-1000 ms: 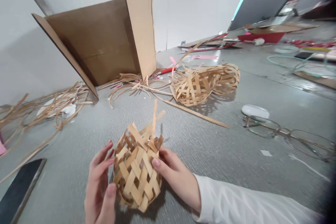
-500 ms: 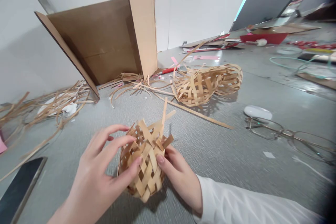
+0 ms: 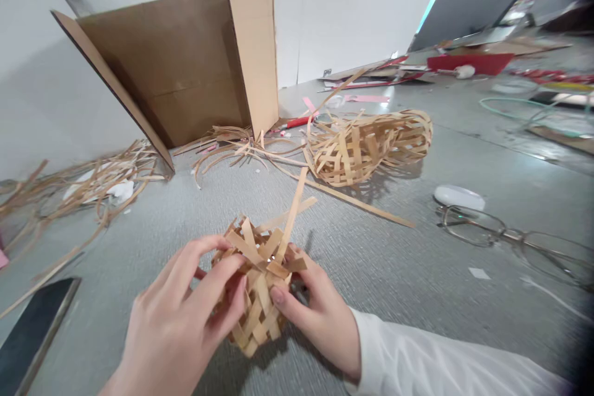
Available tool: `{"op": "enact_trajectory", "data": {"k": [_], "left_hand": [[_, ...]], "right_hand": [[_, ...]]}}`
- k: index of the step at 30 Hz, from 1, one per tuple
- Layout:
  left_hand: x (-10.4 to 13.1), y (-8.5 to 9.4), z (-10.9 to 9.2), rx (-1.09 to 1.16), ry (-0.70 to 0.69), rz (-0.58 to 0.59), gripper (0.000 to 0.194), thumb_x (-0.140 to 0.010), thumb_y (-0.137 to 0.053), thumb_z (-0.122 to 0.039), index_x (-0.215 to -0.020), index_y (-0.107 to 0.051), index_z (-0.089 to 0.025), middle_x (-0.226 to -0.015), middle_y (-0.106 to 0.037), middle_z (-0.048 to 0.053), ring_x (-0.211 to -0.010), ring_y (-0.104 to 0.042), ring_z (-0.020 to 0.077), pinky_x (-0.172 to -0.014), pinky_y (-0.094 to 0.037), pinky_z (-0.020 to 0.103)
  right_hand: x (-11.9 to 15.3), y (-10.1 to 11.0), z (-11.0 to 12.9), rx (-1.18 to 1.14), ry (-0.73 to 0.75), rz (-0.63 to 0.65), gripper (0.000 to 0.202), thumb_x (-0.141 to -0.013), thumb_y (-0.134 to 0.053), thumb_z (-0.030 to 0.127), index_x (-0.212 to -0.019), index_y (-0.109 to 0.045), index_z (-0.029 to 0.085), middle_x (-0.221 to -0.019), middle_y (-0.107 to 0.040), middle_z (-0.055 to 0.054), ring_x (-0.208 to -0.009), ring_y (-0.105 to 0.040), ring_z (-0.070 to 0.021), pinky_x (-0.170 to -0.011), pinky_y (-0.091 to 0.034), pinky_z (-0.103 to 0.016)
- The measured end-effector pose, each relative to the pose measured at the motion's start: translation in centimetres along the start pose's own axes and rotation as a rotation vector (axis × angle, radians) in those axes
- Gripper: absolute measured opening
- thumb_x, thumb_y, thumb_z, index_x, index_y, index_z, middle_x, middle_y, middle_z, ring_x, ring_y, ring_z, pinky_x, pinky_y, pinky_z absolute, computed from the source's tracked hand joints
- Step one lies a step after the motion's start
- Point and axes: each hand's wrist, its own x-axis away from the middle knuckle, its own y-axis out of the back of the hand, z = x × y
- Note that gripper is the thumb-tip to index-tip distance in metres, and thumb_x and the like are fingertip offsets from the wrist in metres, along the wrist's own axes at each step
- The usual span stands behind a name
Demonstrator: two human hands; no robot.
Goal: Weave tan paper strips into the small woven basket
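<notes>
A small piece woven from flat tan strips [image 3: 260, 306] is held between both hands just above the grey table, with loose strip ends sticking up from its top. My left hand [image 3: 185, 303] grips its left side, thumb and fingers bent around the upper strips. On the right side, my right hand [image 3: 313, 306] has its thumb on the front of the weave and its fingers behind, partly hidden. One long strip end [image 3: 294, 210] points up and away between the hands. Behind lies a larger woven piece [image 3: 352, 151], touched by neither hand.
An open cardboard box [image 3: 185, 74] stands at the back left, with loose strips [image 3: 125, 179] beside it. A black phone [image 3: 34, 334] lies at the left. Glasses [image 3: 505, 235] and a white oval object [image 3: 459, 198] are at the right. A red-handled tool [image 3: 299, 122] lies behind.
My left fingers have bent further in over the top of the weave. The small woven piece has tilted, and its long strip end leans further right.
</notes>
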Motion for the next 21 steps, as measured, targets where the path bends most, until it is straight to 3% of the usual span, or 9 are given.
{"op": "enact_trajectory", "data": {"k": [6, 10, 15, 21], "left_hand": [[0.1, -0.3, -0.1, -0.074, -0.011, -0.032, 0.014, -0.091, -0.05, -0.022, -0.102, -0.059, -0.017, -0.1, -0.062, 0.005, -0.075, -0.066, 0.0145, -0.056, -0.05, 0.024], [0.7, -0.4, 0.2, 0.102, 0.021, -0.136, 0.031, -0.086, -0.056, -0.017, -0.117, -0.055, -0.016, -0.119, -0.056, 0.011, -0.105, -0.06, 0.0226, -0.074, -0.054, 0.03], [2.6, -2.2, 0.3, 0.463, 0.187, -0.35, 0.043, -0.078, -0.058, -0.004, -0.116, -0.055, -0.024, -0.12, -0.052, 0.006, -0.117, -0.053, 0.0215, -0.102, -0.043, 0.04], [4.1, -4.7, -0.2, 0.629, 0.257, -0.23, 0.046, -0.084, -0.051, -0.006, -0.127, -0.048, -0.023, -0.138, -0.048, 0.006, -0.129, -0.045, 0.0153, -0.106, -0.039, 0.026]], "right_hand": [[-0.1, -0.3, 0.2, -0.053, -0.108, -0.015, 0.032, -0.082, -0.062, 0.036, -0.109, -0.061, 0.018, -0.095, -0.065, -0.009, -0.084, -0.062, -0.0221, -0.074, -0.052, -0.036], [-0.7, -0.5, 0.4, -0.352, -0.267, -0.067, 0.037, -0.082, -0.061, 0.05, -0.103, -0.059, 0.02, -0.09, -0.069, -0.008, -0.083, -0.067, -0.0217, -0.073, -0.056, -0.034], [-1.0, -0.2, 0.8, -0.405, -0.383, -0.196, 0.051, -0.074, -0.061, 0.068, -0.093, -0.064, 0.021, -0.094, -0.071, -0.008, -0.095, -0.066, -0.025, -0.087, -0.052, -0.039], [-0.7, -0.2, 0.4, -0.609, -0.459, -0.178, 0.06, -0.072, -0.067, 0.066, -0.114, -0.062, 0.024, -0.126, -0.063, -0.008, -0.126, -0.05, -0.0261, -0.11, -0.033, -0.045]]}}
